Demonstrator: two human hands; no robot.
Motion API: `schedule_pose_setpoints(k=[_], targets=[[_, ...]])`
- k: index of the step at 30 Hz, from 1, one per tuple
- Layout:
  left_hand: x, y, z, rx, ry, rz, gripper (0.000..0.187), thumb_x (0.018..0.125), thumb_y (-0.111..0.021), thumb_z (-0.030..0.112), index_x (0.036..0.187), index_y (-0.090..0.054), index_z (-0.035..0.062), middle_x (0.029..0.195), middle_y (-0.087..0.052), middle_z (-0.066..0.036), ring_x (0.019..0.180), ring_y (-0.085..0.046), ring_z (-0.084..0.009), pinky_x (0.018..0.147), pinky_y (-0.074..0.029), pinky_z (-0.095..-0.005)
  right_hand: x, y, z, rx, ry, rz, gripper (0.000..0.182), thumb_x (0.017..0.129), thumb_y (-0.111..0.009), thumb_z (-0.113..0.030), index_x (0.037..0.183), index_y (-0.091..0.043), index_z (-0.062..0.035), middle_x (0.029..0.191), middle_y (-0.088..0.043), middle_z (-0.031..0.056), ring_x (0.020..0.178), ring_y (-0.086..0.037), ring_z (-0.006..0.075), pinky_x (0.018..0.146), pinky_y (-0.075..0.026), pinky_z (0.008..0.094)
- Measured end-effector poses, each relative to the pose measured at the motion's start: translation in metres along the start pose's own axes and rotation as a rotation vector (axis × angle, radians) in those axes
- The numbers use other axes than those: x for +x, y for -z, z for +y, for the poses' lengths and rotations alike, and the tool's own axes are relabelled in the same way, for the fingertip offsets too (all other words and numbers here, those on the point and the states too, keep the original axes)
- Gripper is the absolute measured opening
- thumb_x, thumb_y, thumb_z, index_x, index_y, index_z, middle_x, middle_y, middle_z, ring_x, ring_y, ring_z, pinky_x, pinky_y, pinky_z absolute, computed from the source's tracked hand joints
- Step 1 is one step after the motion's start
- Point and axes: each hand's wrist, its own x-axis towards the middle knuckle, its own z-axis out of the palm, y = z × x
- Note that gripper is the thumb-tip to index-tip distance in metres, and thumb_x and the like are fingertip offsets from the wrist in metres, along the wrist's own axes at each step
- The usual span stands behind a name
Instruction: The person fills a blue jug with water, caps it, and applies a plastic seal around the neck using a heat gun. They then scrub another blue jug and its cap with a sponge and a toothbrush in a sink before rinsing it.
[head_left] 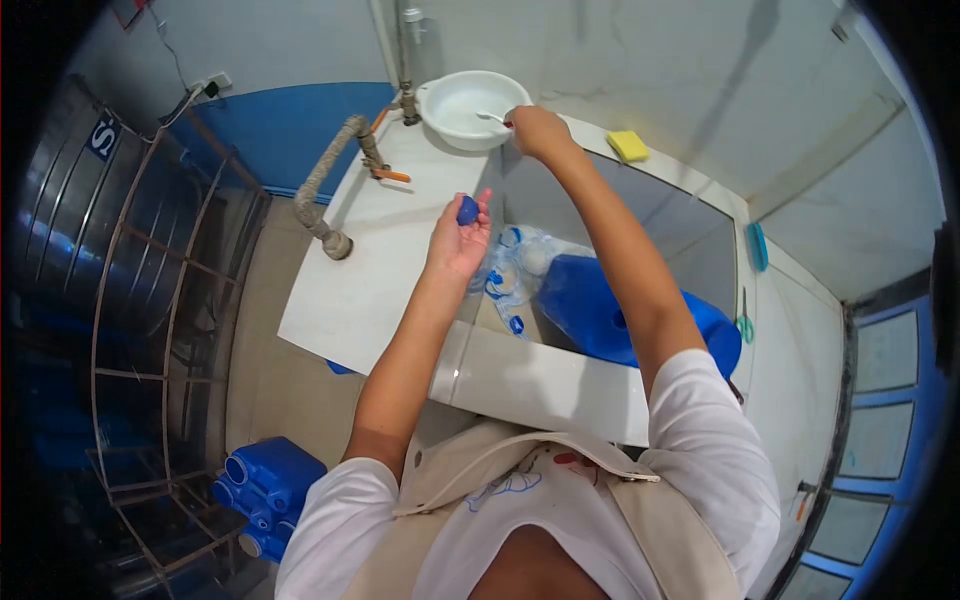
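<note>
My left hand (460,240) is turned palm up, its fingers curled round a small blue cap (467,210). It is over the edge between the white counter (345,290) and the sink (640,195). My right hand (538,132) is closed at the right rim of a white basin (455,140). From its fingers a slim, white-ended tool (490,116), with red near the grip, points into the basin; its exact kind is too small to tell. Below my arms, the sink holds a large blue water jug (590,300) on its side and clear plastic with blue caps (515,270).
A yellow sponge (628,146), a teal brush (757,247) and green-handled scissors (744,325) lie along the sink's far and right ledges. Pipes with an orange-handled tap (390,175) rise from the counter. Blue jugs (275,475) stand on the floor beside a metal rack (130,375).
</note>
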Motion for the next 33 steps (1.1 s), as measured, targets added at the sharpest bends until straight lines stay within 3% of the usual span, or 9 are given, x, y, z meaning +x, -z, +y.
schedule_pose_setpoints(k=[4, 7, 9, 10, 14, 16, 21, 26, 33], targets=[[0.007, -0.002, 0.019, -0.001, -0.063, 0.067, 0.017, 0.084, -0.055, 0.001, 0.096, -0.043, -0.0046, 0.109, -0.05, -0.029, 0.1, -0.055, -0.0344, 0.078, -0.054, -0.0338, 0.09, -0.04, -0.006, -0.196, -0.085, -0.046, 0.026, 0.076, -0.051, -0.01, 0.097, -0.066, -0.0075, 0.098, -0.063, 0.0193, 0.089, -0.063, 0.0301, 0.074, -0.05, 0.0398], [0.009, -0.012, 0.029, -0.071, -0.02, 0.128, 0.016, 0.083, -0.051, -0.003, 0.097, -0.043, -0.0051, 0.111, -0.048, -0.029, 0.102, -0.054, -0.0348, 0.08, -0.053, -0.0346, 0.107, -0.055, 0.002, -0.222, -0.024, -0.272, 0.028, 0.076, -0.052, -0.012, 0.1, -0.067, -0.0089, 0.096, -0.064, 0.0185, 0.085, -0.065, 0.0291, 0.073, -0.05, 0.0375], [0.018, -0.009, 0.034, -0.109, -0.004, 0.109, 0.018, 0.083, -0.049, -0.003, 0.099, -0.043, -0.006, 0.112, -0.048, -0.029, 0.104, -0.054, -0.035, 0.083, -0.052, -0.036, 0.08, -0.018, -0.009, 0.27, -0.114, -0.41, 0.032, 0.077, -0.051, -0.011, 0.106, -0.064, -0.0074, 0.081, -0.066, 0.016, 0.069, -0.064, 0.0243, 0.064, -0.05, 0.0338], [0.026, -0.012, 0.036, -0.138, 0.006, 0.072, 0.019, 0.083, -0.048, -0.003, 0.1, -0.043, -0.007, 0.112, -0.047, -0.028, 0.105, -0.053, -0.0352, 0.086, -0.051, -0.0374, 0.072, -0.026, 0.005, 0.208, 0.035, -0.168, 0.029, 0.076, -0.056, -0.015, 0.102, -0.066, -0.0082, 0.086, -0.066, 0.0166, 0.075, -0.065, 0.0302, 0.069, -0.05, 0.0365], [0.039, -0.033, 0.028, -0.077, 0.017, 0.043, 0.027, 0.083, -0.048, 0.002, 0.108, -0.043, -0.0066, 0.112, -0.05, -0.025, 0.109, -0.051, -0.0333, 0.093, -0.047, -0.0426, -0.054, -0.003, -0.005, 0.513, -0.015, -0.055, 0.032, 0.08, -0.052, -0.014, 0.11, -0.062, -0.0125, 0.078, -0.063, 0.0184, 0.07, -0.061, 0.0347, 0.065, -0.049, 0.0397], [0.056, -0.033, 0.011, -0.131, 0.064, 0.071, 0.024, 0.083, -0.048, 0.002, 0.105, -0.044, -0.0046, 0.111, -0.05, -0.024, 0.108, -0.052, -0.0324, 0.093, -0.047, -0.0433, -0.124, -0.015, -0.017, 0.337, 0.114, 0.116, 0.038, 0.08, -0.052, -0.01, 0.117, -0.058, -0.0157, 0.076, -0.061, 0.0174, 0.068, -0.059, 0.0349, 0.065, -0.048, 0.043], [0.034, -0.056, -0.075, -0.099, 0.207, 0.141, 0.012, 0.086, -0.05, 0.008, 0.092, -0.043, 0.0, 0.106, -0.053, -0.02, 0.103, -0.055, -0.0298, 0.094, -0.045, -0.0466, -0.216, -0.02, -0.016, 0.259, -0.142, 0.242, 0.049, 0.078, -0.053, -0.005, 0.124, -0.051, -0.0184, 0.077, -0.053, 0.0136, 0.067, -0.057, 0.0322, 0.059, -0.048, 0.0431], [-0.002, -0.059, -0.135, -0.061, 0.383, 0.106, 0.015, 0.09, -0.046, 0.015, 0.093, -0.043, 0.0008, 0.104, -0.053, -0.022, 0.104, -0.054, -0.0318, 0.094, -0.044, -0.0466, -0.261, -0.003, 0.007, 0.165, -0.343, 0.334, 0.051, 0.077, -0.053, -0.003, 0.125, -0.05, -0.018, 0.077, -0.05, 0.0119, 0.066, -0.057, 0.0303, 0.056, -0.048, 0.0407], [-0.039, -0.077, -0.173, 0.036, 0.417, 0.025, 0.017, 0.092, -0.042, 0.015, 0.097, -0.045, -0.0014, 0.1, -0.055, -0.022, 0.101, -0.056, -0.0321, 0.093, -0.046, -0.0456, -0.309, 0.024, 0.015, 0.194, -0.391, 0.419, 0.05, 0.078, -0.053, -0.005, 0.126, -0.05, -0.0186, 0.077, -0.05, 0.0108, 0.065, -0.056, 0.0292, 0.054, -0.047, 0.0396]])
